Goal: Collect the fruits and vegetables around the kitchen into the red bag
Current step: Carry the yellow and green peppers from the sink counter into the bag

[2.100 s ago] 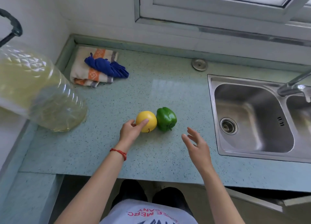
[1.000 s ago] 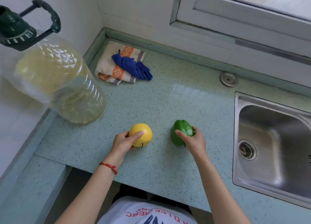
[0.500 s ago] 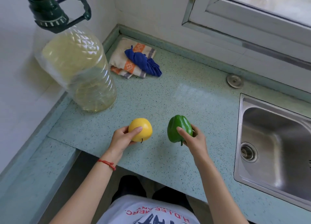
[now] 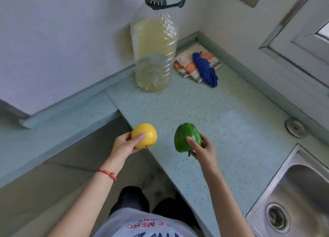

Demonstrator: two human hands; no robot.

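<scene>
1. The left hand point(image 4: 124, 146) grips the yellow fruit point(image 4: 144, 136), fingers curled round it, lifted just off the desk's point(image 4: 222, 119) front edge.
2. An oil bottle point(image 4: 154, 53) stands near the desk's back-left corner, with folded cloths point(image 4: 197, 66) just beside it in that corner.
3. The right hand point(image 4: 203, 150) grips the pepper point(image 4: 185, 139), thumb across its front, above the desk near the front edge.
4. A sink point(image 4: 293, 197) is set in at the right.
</scene>
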